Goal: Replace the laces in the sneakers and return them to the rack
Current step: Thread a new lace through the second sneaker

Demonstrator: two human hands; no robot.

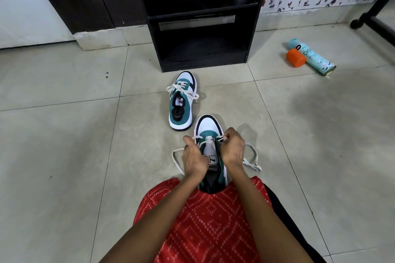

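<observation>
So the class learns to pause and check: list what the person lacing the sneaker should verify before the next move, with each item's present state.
1. Near sneaker upright on the floor, toe pointing away: ok.
2. Left hand and right hand each have a grip on the lace: ok.
3. Lace threaded to the top eyelets: not ok; long ends trail on the floor.
4. Far sneaker tied off: not ok; loose ends spread.
5. Rack bottom shelf has room: ok.
</observation>
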